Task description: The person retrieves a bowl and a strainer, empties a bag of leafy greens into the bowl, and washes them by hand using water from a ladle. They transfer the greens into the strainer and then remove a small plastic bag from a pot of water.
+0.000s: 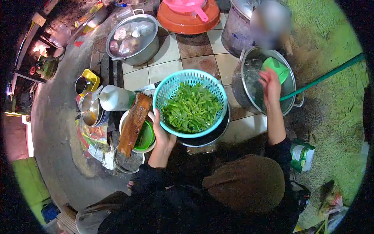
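Observation:
My left hand [164, 140] grips the near left rim of a turquoise plastic colander [189, 134] and holds it above a dark metal basin [222, 132]. Chopped green leaves [191, 108] fill the colander's lower part. My right hand [271, 86] is raised at a large metal pot [249, 95] on the right, its fingers apart. Right beside the fingers, a light green plastic scoop [281, 71] is inside the pot. Whether the fingertips touch it is hard to see. A dark green hose [323, 80] runs over the pot's rim into it.
Left of the colander are a wet wooden board [134, 124], a green bowl [145, 136], a white bottle [115, 97] and metal bowls [90, 109]. Behind stand a pot [142, 54] holding meat-like pieces, a pink strainer [187, 7] on an orange lid [189, 23], and a tall pot [233, 35].

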A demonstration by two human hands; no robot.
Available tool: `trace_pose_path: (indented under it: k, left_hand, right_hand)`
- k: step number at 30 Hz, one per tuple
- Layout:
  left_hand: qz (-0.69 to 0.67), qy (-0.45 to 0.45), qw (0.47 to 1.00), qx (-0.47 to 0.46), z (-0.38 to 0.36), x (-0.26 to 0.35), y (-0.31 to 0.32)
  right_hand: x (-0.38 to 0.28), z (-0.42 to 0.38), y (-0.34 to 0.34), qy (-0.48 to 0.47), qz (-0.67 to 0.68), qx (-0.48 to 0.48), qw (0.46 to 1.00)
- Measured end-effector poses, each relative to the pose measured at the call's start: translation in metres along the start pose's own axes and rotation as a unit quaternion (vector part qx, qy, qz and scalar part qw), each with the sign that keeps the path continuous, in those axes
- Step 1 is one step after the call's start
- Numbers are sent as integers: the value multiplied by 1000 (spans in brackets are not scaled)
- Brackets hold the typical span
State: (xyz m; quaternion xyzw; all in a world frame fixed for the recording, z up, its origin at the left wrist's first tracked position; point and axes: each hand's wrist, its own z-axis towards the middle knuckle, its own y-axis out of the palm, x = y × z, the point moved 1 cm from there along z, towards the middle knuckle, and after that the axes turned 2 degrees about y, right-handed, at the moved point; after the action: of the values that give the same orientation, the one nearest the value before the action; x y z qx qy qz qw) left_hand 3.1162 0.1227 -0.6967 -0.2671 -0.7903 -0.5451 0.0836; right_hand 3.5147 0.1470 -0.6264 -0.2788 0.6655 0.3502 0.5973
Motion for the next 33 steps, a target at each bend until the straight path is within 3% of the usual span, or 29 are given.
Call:
trace_pose_path:
  k: [1, 3, 5, 6, 8, 9, 10, 12, 13, 14, 16, 18, 21, 24, 25, 26, 29, 32, 33]
  left_hand:
    - [-13, -8, 1000, 7, -1, -2, -1]
    - [-8, -25, 1000, -13, -2, -1, 1]
    - [14, -34, 999, -25, -7, 3, 16]
    - [36, -36, 998, -26, -11, 7, 27]
    - [47, -36, 998, -6, -12, 7, 34]
    - [44, -36, 998, -1, -12, 8, 35]
    - [41, -36, 999, 4, -11, 9, 35]
    - [43, -5, 999, 20, -5, 5, 24]
    - [44, -7, 999, 30, -5, 4, 24]
    - [45, -9, 998, 42, -6, 3, 23]
    - [33, -17, 998, 43, -3, -1, 14]
    - [-19, -13, 1000, -12, -2, -2, 11]
    - [19, -33, 999, 0, -14, -2, 32]
    - [28, -44, 999, 6, -15, -3, 33]
    - [40, -44, 998, 8, -18, -2, 39]
    - [51, -46, 998, 12, -23, -1, 47]
    - [48, -20, 997, 56, -26, -4, 55]
    - [36, -50, 998, 33, -16, -12, 39]
    - [25, -73, 997, 11, -13, -12, 37]
  right_hand:
    - [43, 26, -59, 36, -18, 105, 994]
    - [72, 45, -112, 66, -41, 213, 974]
    - [74, 40, -128, 191, -5, 410, 892]
    - [86, 43, -140, 190, -3, 413, 891]
    - [122, 63, -165, 222, -52, 199, 953]
    - [135, 74, -168, 263, -15, 137, 955]
    - [120, 64, -150, 262, -12, 137, 955]
    - [91, 47, -113, 171, -295, 23, 940]
    - [107, 60, -116, 118, -331, -48, 935]
    - [118, 70, -127, 118, -331, -49, 935]
    - [94, 58, -96, 32, -598, -93, 795]
    - [98, 52, -86, 22, -601, -81, 795]
    - [97, 45, -74, -2, -604, -55, 795]
    - [54, 13, -51, 167, -341, -95, 920]
    - [36, -3, -39, 203, -246, -80, 944]
    - [26, -15, -35, 203, -246, -87, 944]
    - [-5, -52, -27, 179, -202, -74, 960]
    - [-30, -87, -10, 134, -273, -53, 951]
    - [-33, -95, -2, -62, -364, -73, 927]
